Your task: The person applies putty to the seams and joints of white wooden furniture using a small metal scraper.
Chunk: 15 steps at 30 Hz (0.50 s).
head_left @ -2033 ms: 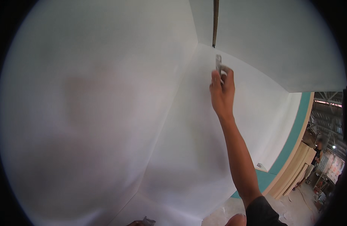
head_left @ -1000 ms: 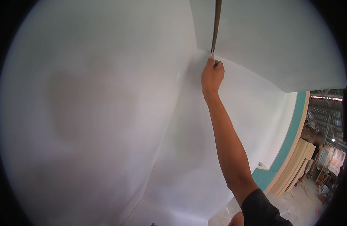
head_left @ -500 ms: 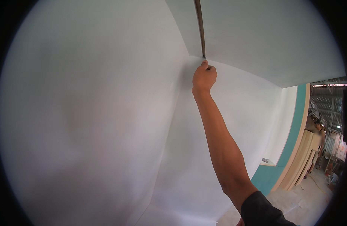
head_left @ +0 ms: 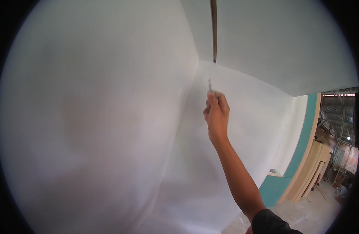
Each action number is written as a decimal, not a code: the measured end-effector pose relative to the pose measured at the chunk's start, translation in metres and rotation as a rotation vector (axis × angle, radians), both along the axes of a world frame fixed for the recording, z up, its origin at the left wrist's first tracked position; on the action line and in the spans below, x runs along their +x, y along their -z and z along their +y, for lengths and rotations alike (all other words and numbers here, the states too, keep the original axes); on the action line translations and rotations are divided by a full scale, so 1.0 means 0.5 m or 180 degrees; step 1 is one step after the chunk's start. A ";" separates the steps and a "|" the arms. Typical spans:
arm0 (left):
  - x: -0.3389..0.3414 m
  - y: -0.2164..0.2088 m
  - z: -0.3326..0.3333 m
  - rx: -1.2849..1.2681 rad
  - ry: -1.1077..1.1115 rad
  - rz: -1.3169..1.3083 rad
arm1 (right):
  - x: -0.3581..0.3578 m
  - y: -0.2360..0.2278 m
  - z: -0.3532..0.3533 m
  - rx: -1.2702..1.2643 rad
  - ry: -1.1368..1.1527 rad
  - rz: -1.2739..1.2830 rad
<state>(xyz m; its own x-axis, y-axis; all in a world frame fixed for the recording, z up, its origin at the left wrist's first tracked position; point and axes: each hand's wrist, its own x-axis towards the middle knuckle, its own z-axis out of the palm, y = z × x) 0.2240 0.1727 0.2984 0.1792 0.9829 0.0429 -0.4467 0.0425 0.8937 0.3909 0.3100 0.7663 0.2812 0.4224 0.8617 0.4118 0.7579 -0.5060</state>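
Note:
My right hand (head_left: 217,115) is raised in front of the white back wall panel (head_left: 249,117). Its fingers are closed on a slim tool (head_left: 210,84) with a greyish, pale tip pointing up. Blur and the fingers hide what kind of tool it is. Above the tip, and apart from it, a narrow dark slot (head_left: 214,31) runs along the pale overhead panel (head_left: 280,43) and ends near the back wall. My left hand is out of view.
A large white side wall (head_left: 89,117) fills the left. On the right stands a teal panel edge (head_left: 300,144) with a small ledge beside it. Beyond it, wooden boards (head_left: 304,179) lean near a blurred person in a cluttered workshop.
My right hand has come down from the near end of the slot at the wall corner. The slim tool now shows above the fingers. My view has shifted slightly.

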 end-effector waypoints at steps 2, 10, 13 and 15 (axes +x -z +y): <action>-0.003 -0.005 -0.005 0.0114 -0.0166 -0.0005 | 0.011 0.084 -0.049 -0.0574 -0.0250 -0.0560; 0.006 -0.023 -0.022 -0.0185 0.0268 -0.0383 | 0.102 0.584 -0.259 -0.3952 -0.1612 -0.1896; 0.008 -0.012 -0.023 -0.0033 0.0152 -0.0294 | 0.114 0.702 -0.270 -0.3644 -0.2239 -0.1694; 0.003 -0.009 -0.025 0.0004 0.0118 -0.0252 | 0.117 0.725 -0.273 -0.3901 -0.2294 -0.1478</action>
